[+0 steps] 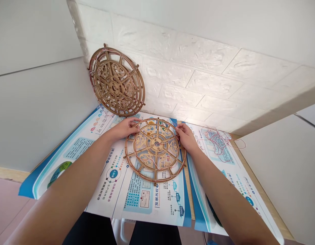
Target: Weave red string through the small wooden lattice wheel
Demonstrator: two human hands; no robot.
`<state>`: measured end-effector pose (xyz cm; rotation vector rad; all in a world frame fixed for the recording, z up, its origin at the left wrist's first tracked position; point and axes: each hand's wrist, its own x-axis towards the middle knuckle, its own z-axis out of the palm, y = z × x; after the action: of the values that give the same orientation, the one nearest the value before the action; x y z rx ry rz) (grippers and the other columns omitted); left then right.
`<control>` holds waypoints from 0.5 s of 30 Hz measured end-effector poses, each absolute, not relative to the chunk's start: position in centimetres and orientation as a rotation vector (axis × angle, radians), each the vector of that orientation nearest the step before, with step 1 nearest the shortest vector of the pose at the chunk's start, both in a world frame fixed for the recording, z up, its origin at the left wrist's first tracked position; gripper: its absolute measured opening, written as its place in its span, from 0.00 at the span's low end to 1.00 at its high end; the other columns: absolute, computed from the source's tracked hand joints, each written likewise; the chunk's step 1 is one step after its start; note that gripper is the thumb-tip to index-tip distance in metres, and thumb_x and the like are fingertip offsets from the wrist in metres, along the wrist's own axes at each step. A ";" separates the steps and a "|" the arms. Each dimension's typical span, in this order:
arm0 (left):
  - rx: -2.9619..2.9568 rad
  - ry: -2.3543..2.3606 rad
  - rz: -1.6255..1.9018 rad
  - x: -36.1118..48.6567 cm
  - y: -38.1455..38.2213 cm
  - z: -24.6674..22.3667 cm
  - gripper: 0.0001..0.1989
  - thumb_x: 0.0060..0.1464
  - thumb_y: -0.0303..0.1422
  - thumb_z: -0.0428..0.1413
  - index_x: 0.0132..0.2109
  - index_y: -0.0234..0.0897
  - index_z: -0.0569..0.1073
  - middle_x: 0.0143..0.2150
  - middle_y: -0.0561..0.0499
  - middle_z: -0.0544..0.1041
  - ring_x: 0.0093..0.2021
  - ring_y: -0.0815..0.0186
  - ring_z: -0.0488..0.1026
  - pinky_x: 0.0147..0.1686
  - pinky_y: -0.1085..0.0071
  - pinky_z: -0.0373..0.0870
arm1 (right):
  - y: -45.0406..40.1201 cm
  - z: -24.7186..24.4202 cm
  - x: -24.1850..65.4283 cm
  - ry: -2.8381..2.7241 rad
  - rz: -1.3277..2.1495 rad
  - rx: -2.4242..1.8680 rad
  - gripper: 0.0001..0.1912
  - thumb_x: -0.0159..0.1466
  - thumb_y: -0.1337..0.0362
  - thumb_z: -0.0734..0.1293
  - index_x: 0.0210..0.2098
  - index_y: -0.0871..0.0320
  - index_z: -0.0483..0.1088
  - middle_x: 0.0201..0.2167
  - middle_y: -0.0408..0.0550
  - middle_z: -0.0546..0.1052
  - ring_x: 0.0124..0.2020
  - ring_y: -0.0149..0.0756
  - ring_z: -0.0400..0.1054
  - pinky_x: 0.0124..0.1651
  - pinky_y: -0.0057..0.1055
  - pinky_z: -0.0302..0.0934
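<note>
Disc (152, 145), edges touching left hand (124, 128) and right hand (186, 136), lies near wall (172, 73).

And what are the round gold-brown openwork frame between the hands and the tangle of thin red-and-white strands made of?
Round gold-brown openwork frame: perhaps rigid plastic or painted metal with a satin finish; the even colour on its thin ribs fits either. Tangle of thin red-and-white strands: probably plastic-coated wire, going by the coloured, springy loops; the core is hidden.
</note>
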<state>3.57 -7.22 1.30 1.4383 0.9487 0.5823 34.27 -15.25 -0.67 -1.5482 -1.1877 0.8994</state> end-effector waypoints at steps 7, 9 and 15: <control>1.452 1.030 0.585 3.9 -7.5 2.0 0.34 0.44 0.36 0.69 0.58 0.34 0.71 0.38 0.50 0.79 0.35 0.62 0.76 0.40 0.65 0.73 | -15.2 -0.9 34.5 -1.218 0.877 -1.562 0.21 0.59 0.43 0.71 0.37 0.52 0.64 0.24 0.38 0.64 0.26 0.32 0.58 0.31 0.32 0.54; 1.409 0.978 0.602 3.8 -7.4 1.7 0.35 0.43 0.37 0.69 0.58 0.33 0.71 0.38 0.50 0.79 0.37 0.62 0.76 0.40 0.66 0.73 | -15.1 -0.9 34.5 -1.211 0.890 -1.550 0.21 0.59 0.43 0.71 0.36 0.52 0.64 0.24 0.38 0.64 0.25 0.32 0.58 0.30 0.32 0.54; 1.231 0.858 0.665 3.4 -6.8 0.6 0.36 0.40 0.38 0.70 0.57 0.34 0.71 0.37 0.50 0.77 0.36 0.63 0.75 0.38 0.66 0.71 | -15.1 -1.2 34.7 -1.208 0.872 -1.535 0.21 0.59 0.44 0.71 0.36 0.52 0.64 0.24 0.38 0.65 0.25 0.32 0.56 0.30 0.32 0.52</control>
<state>3.44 -6.79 0.59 1.2313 0.8576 0.6646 34.66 -15.06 -1.19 -1.5345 -1.2080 0.8718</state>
